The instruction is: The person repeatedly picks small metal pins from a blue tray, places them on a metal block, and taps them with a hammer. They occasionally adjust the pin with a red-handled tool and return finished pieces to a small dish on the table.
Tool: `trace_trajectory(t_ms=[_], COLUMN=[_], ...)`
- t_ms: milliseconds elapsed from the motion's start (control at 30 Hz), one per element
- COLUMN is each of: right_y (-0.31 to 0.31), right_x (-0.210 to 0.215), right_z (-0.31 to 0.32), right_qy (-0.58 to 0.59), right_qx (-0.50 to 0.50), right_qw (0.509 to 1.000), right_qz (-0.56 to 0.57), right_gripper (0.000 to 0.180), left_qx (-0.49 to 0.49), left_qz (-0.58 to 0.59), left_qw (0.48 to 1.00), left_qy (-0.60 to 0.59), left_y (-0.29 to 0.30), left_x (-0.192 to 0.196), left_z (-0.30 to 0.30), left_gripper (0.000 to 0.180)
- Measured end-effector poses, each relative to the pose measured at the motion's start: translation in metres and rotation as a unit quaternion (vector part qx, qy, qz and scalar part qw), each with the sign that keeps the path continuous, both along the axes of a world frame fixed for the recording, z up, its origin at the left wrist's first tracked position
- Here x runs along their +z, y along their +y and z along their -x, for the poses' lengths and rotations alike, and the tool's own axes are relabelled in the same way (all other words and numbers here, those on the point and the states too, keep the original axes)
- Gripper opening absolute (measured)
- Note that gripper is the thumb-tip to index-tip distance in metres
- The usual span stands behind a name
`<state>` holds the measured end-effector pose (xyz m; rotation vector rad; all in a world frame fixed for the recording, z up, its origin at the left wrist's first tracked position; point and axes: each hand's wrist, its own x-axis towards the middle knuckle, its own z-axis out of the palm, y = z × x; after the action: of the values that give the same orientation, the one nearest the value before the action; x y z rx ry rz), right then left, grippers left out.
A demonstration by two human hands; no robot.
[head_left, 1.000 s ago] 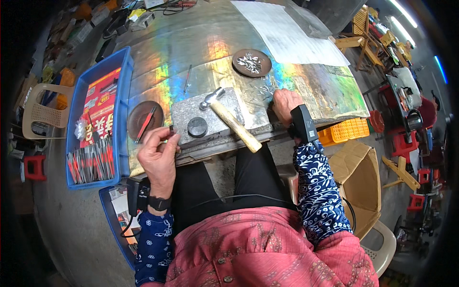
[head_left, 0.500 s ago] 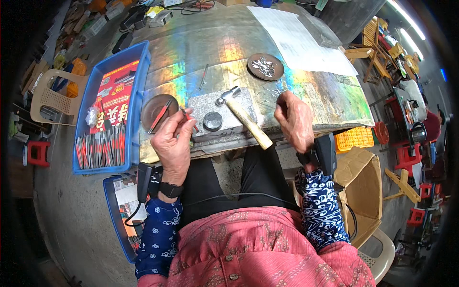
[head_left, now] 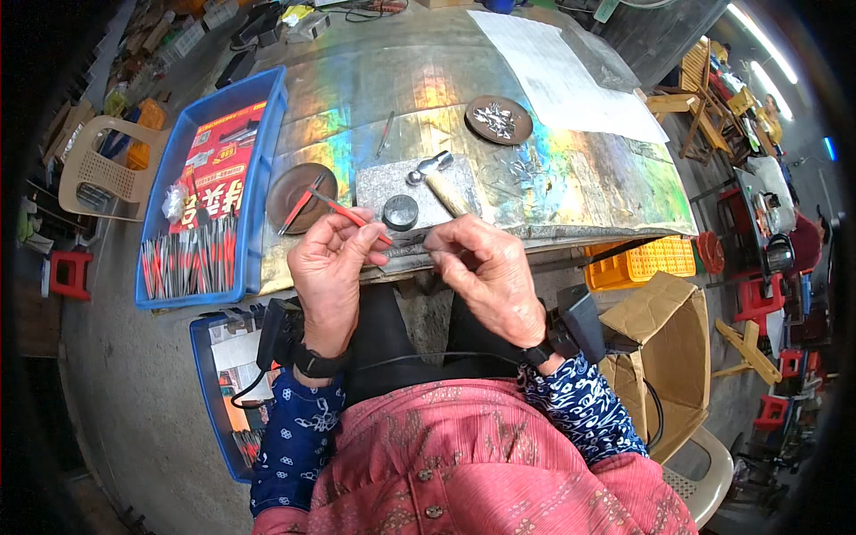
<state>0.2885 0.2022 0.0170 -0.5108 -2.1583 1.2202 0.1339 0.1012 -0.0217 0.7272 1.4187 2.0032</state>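
Observation:
My left hand (head_left: 328, 267) pinches a slim red-handled tool (head_left: 364, 221), its thin end pointing toward the brown dish (head_left: 323, 183) on the left. Another red and dark slim tool (head_left: 299, 207) lies in that dish. My right hand (head_left: 489, 278) is held close by, thumb and fingers pressed together; anything between them is too small to make out. Beyond the hands, a stone block (head_left: 374, 181) carries a round black piece (head_left: 400, 212) and a hammer (head_left: 443, 190) with a wooden handle, partly behind my right hand. Small shiny metal pieces (head_left: 495, 119) fill the far brown dish (head_left: 522, 131).
At left, a blue tray (head_left: 278, 98) holds many red-and-grey slim tools (head_left: 189, 259). Loose metal bits (head_left: 526, 169) and a thin rod (head_left: 386, 132) lie on the table. White sheets (head_left: 544, 80) cover the far right. An open cardboard box (head_left: 669, 357) stands right of my lap.
My right hand has come left and nearer, from beside the loose metal bits to close beside my left hand. My left hand has shifted slightly right, and its red tool now lies flatter.

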Motion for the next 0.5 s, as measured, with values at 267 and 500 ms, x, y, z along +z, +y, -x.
trace_trajectory(t_ms=[267, 500], right_y=[-0.019, -0.022], right_x=[-0.001, -0.001], right_z=[0.008, 0.007], right_qy=[0.047, 0.042], right_qx=[0.013, 0.009], right_qw=[0.997, 0.997], right_qz=[0.067, 0.064], right_gripper=[0.013, 0.013], left_qx=[-0.086, -0.082], left_qz=[-0.049, -0.047], left_qw=[0.976, 0.969], left_qy=[-0.196, -0.229], left_y=[-0.015, -0.019], left_x=[0.01, 0.01], left_z=[-0.012, -0.014], left_gripper=[0.017, 0.02])
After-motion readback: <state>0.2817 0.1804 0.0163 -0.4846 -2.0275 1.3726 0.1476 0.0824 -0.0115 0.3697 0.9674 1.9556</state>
